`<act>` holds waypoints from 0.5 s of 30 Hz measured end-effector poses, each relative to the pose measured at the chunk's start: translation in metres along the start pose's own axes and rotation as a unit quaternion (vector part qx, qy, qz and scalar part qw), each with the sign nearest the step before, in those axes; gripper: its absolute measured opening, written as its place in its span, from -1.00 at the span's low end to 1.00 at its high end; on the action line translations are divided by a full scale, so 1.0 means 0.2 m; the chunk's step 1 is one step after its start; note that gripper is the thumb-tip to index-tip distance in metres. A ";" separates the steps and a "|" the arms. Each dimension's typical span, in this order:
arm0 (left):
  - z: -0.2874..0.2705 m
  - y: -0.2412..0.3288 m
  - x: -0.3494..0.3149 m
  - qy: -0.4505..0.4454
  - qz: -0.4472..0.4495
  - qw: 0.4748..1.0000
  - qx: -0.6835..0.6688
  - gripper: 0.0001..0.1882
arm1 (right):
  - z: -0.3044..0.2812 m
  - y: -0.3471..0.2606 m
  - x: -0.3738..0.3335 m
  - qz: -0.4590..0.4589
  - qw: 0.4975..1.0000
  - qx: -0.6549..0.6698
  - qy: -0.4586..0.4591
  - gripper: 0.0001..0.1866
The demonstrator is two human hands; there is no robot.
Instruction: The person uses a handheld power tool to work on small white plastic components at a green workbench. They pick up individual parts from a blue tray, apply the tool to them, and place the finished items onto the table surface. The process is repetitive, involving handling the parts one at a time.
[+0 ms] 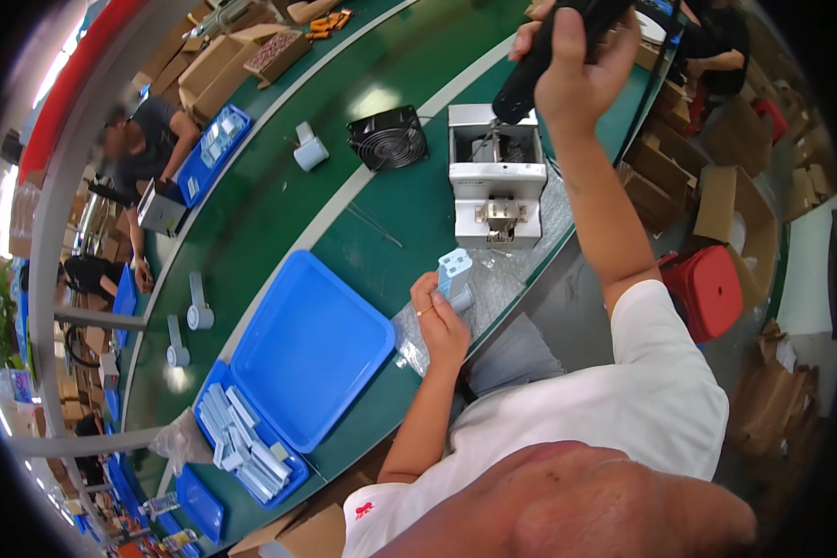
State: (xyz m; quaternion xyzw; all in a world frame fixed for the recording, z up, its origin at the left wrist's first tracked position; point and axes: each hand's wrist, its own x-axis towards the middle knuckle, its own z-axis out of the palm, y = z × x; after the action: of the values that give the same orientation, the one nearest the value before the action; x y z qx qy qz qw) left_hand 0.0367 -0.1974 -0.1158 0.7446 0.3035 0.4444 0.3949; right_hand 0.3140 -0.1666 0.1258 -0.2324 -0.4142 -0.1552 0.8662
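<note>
My left hand (442, 325) is closed around a light-blue plastic part (455, 268), held upright near the table's front edge. Its top end shows several small square recesses; the lower portion is partly covered by my fingers. Raised at the upper right, my right hand (581, 79) grips a black electric screwdriver (535, 79). The driver slants down, its tip over the open box-shaped rear of a metal fixture (498, 177). Nearer me, that fixture carries a small metal clamp block (504, 217). Clear bubble wrap (553, 212) lies under and beside it.
Left of my left hand lies a large blue tray (298, 349); another blue tray (299, 472) bears light-blue strips (242, 442). A black fan (388, 138) stands behind. Round-ended light-blue parts (311, 149) rest on the green conveyor (251, 223). A red stool (711, 293) and cartons are at right; people work across.
</note>
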 end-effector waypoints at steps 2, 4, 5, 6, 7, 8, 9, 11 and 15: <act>0.00 0.04 0.01 0.005 -0.012 1.000 -0.017 -0.72 | 0.01 0.04 -0.01 -0.023 1.000 0.017 0.004 -0.30; 0.00 0.05 0.01 0.004 -0.024 0.999 -0.028 -0.73 | 0.00 0.06 0.00 -0.019 0.999 0.011 -0.034 -0.30; 0.00 0.05 0.01 -0.001 -0.026 0.999 -0.031 -0.73 | 0.01 0.05 -0.01 -0.013 1.000 0.017 -0.016 -0.29; 0.00 0.04 0.02 0.001 -0.027 0.999 -0.032 -0.73 | 0.01 0.06 -0.01 -0.019 1.000 0.012 -0.021 -0.29; 0.00 0.04 0.03 0.000 -0.025 0.999 -0.033 -0.74 | 0.00 0.06 -0.01 -0.024 0.999 0.007 -0.027 -0.28; 0.00 0.04 0.03 -0.001 -0.022 0.999 -0.034 -0.74 | 0.00 0.07 -0.01 -0.030 0.999 0.003 -0.033 -0.28; 0.00 0.04 0.03 0.001 -0.022 0.999 -0.035 -0.74 | 0.00 0.07 -0.01 -0.025 0.999 0.007 -0.029 -0.27; 0.00 0.03 0.02 0.005 -0.018 0.999 -0.036 -0.73 | 0.02 0.06 -0.03 -0.016 0.999 0.014 -0.024 -0.26; -0.01 0.03 0.01 -0.005 0.000 1.000 -0.011 -0.71 | 0.01 0.06 -0.04 -0.013 1.000 0.012 -0.022 -0.25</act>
State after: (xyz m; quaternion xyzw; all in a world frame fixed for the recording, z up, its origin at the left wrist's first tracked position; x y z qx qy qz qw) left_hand 0.0361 -0.1982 -0.1092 0.7423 0.2963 0.4444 0.4046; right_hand 0.3140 -0.1543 0.1178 -0.2203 -0.4375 -0.1567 0.8576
